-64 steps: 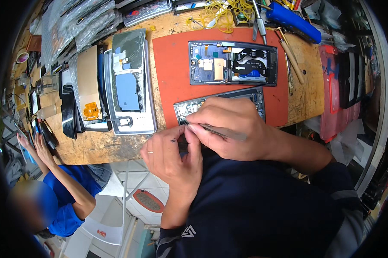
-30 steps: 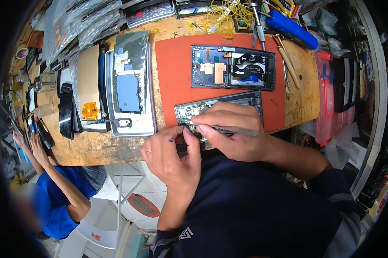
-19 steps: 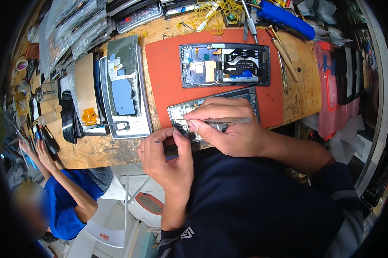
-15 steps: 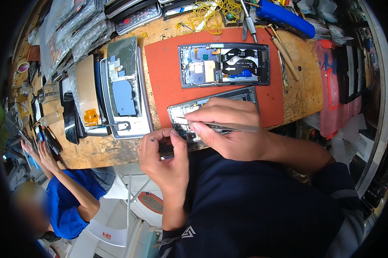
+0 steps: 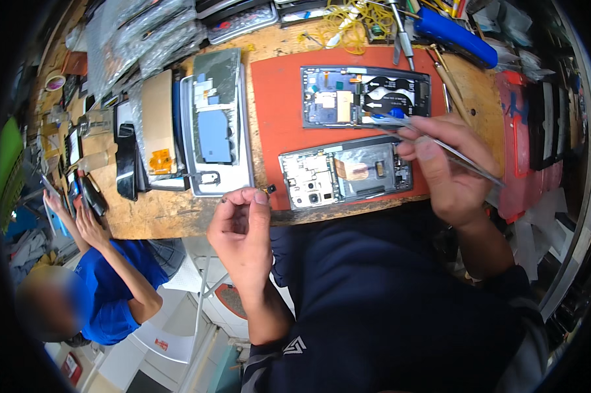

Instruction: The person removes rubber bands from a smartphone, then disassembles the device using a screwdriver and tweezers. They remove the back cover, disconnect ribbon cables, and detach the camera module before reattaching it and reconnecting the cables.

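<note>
- Opened phone (image 5: 322,116), white-lettered black ribbon (image 5: 390,103): on red mat (image 5: 269,118).
- Left hand (image 5: 246,252), pinching black component (image 5: 271,188): mat's lower-left.
- Right hand (image 5: 456,190), gripping metal tweezers (image 5: 482,171): mat's right.

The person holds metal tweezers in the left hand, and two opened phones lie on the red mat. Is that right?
Not quite: the head view shows the metal tweezers in the right hand, not the left hand. The upper phone and lower phone lie opened on the red mat.

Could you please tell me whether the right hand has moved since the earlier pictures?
Yes: judged against the red mat, the right hand has moved rightward, from over the lower opened phone toward the mat's right edge.
</note>
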Demonstrator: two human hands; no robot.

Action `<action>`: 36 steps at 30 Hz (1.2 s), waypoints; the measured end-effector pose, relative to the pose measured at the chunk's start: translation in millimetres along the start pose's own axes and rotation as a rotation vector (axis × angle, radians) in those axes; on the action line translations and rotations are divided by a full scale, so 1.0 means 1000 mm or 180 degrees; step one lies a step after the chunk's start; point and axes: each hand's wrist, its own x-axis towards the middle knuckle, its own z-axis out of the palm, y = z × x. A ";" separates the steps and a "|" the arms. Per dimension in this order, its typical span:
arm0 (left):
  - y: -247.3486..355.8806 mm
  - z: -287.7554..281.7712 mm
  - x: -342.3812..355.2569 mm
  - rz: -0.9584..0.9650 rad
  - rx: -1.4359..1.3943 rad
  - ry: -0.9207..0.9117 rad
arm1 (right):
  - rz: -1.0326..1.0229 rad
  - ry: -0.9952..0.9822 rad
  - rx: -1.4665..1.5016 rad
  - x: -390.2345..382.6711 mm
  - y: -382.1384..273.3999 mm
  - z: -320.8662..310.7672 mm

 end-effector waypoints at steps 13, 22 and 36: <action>0.004 -0.039 0.027 0.1858 0.2882 0.0754 | 0.0266 0.0585 0.0253 -0.019 0.021 -0.035; -0.001 -0.036 0.025 0.0406 0.0910 0.0233 | 0.0264 0.0436 0.0314 -0.023 0.025 -0.033; 0.022 -0.037 0.023 0.1323 0.2522 0.0734 | -0.0039 0.0563 0.0322 -0.028 0.026 -0.045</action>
